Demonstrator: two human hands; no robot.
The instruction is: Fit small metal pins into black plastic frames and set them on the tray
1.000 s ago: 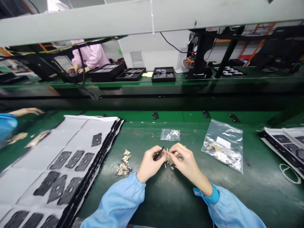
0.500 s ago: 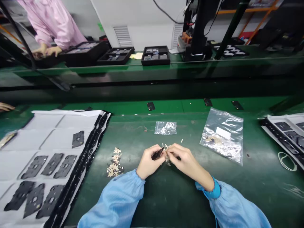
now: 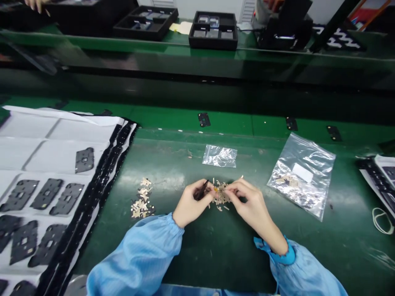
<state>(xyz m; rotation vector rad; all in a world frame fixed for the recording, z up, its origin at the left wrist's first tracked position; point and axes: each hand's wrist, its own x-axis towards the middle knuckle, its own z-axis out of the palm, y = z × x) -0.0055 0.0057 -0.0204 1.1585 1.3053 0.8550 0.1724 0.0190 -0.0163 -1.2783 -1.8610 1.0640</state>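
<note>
left hand [image 3: 191, 203]: fingers pinch tweezers [image 3: 202, 190] | right hand [image 3: 250, 203]: fingers pressed together over beige pieces [image 3: 221, 196] | second heap [image 3: 142, 203] at 9 o'clock | small, slow movements suit this

Left hand [image 3: 190, 201] and right hand [image 3: 248, 201] just apart, fingers [image 3: 235, 192] apparently pinched inward

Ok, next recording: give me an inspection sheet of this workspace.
Surface: green bench mat.
Job's things: loose beige pieces between the hands; a second pile further left; a clear bag holding more.
Grips: left hand holds black tweezers; right hand has its fingertips at the pieces.
Clutter: white sheet with black pads; small clear bag; white loop.
Cables: nothing seen on this bench.
Surroundings: black trays on a raised shelf behind; a co-worker's fingers at the top edge.
</note>
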